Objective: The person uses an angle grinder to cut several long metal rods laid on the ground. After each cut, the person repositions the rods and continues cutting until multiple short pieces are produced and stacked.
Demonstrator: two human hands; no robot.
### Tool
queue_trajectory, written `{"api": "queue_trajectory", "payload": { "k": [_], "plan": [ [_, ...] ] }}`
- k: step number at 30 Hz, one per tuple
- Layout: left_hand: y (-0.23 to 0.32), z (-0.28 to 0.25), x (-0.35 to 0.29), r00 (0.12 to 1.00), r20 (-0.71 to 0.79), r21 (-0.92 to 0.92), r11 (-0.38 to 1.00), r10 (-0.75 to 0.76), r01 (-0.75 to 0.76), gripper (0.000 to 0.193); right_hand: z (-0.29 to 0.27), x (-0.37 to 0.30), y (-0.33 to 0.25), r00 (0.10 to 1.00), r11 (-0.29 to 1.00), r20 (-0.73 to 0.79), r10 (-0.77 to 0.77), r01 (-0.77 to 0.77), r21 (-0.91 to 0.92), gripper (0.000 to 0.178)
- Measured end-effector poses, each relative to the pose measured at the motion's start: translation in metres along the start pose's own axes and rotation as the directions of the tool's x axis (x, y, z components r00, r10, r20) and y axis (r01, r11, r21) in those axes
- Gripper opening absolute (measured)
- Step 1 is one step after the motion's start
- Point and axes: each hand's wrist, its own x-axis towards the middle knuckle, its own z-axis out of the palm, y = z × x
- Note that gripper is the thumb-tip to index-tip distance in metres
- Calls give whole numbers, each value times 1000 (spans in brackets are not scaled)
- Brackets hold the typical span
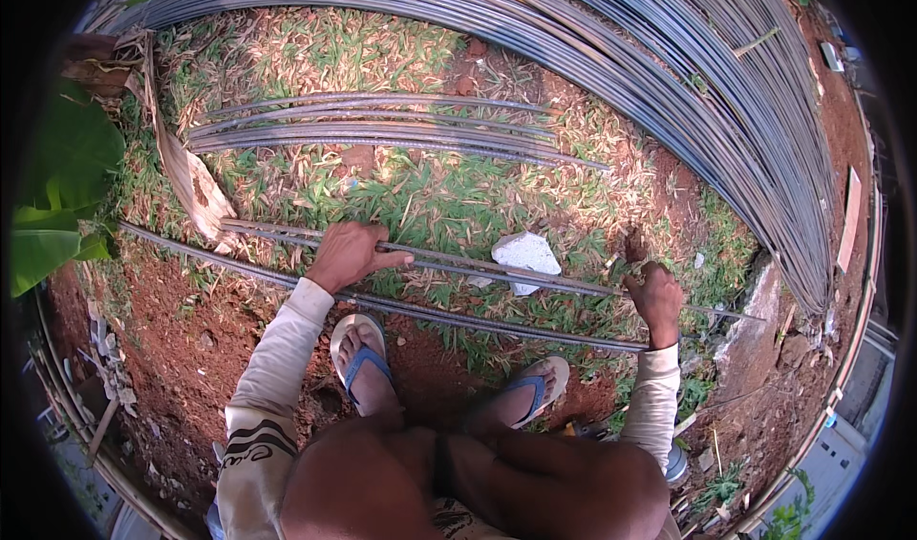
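A few thin steel reinforcing bars (458, 264) run left to right across the grass in front of me. My left hand (350, 256) is closed over them left of the middle, its thumb pointing right along the bars. Toward their right end, my right hand (656, 299) has its fingers curled round the same bars; the fingertips are partly hidden. Just beyond the bars, and crossed by them, sits a white stone chunk (527, 252). Nearer my feet lies another group of steel bars (497, 324), passing below my left wrist and ending by my right wrist.
Several cut bars (373, 137) lie farther off on the grass. A large bundle of long bars (611, 72) curves across the back and right. At left are a dry leaf (181, 172) and a green plant (67, 177). My sandalled feet (368, 363) stand on red soil.
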Motion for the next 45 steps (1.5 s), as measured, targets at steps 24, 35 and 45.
{"api": "queue_trajectory", "payload": {
  "k": [24,35,45],
  "plan": [
    [-45,-27,-7,993,-114,-70,997,-41,33,82,46,-22,-100,855,777,-151,-497,515,363,35],
    [-46,-31,-7,995,-93,-58,998,-28,23,80,55,-7,-92,879,719,-134,-457,454,527,25],
    [-51,-29,-5,994,-111,-46,999,10,-15,83,44,1,-90,897,709,-7,-442,355,609,25]
  ]
}}
